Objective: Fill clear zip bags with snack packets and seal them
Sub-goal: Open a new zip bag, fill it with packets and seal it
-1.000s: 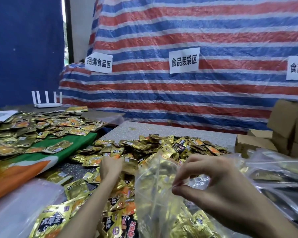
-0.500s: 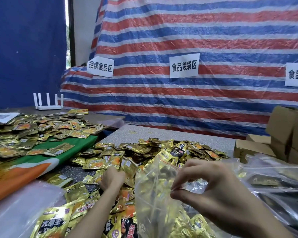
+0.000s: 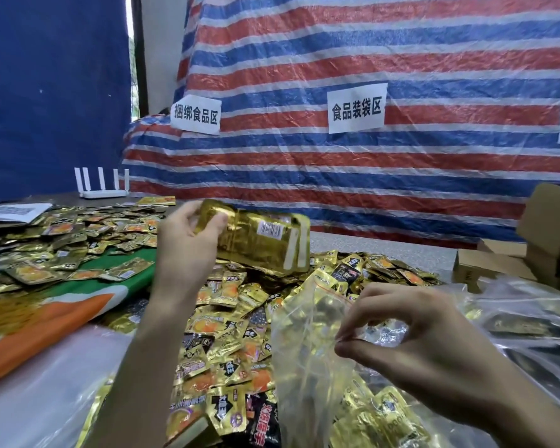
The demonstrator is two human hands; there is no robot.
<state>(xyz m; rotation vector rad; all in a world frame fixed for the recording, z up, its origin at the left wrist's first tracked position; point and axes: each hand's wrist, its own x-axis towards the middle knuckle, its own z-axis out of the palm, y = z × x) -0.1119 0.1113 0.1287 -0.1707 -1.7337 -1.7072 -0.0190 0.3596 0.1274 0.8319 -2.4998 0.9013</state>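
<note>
My left hand (image 3: 188, 247) grips a stack of gold snack packets (image 3: 265, 244), lifted above the big pile of gold and black packets (image 3: 233, 324) on the table. My right hand (image 3: 414, 344) pinches the rim of a clear zip bag (image 3: 307, 360) at lower centre. The bag stands with its mouth held apart and has several gold packets inside near its bottom.
A second spread of packets (image 3: 62, 240) covers the left table with a green and orange cloth (image 3: 78, 305). Clear plastic bags (image 3: 514, 312) lie at the right, cardboard boxes (image 3: 543, 240) behind them. A white router (image 3: 101, 185) stands at the back left. A striped tarp (image 3: 369, 173) hangs behind.
My left hand was down in the packet pile; it has risen with a stack of packets in its grip. My right hand keeps pinching the bag's rim.
</note>
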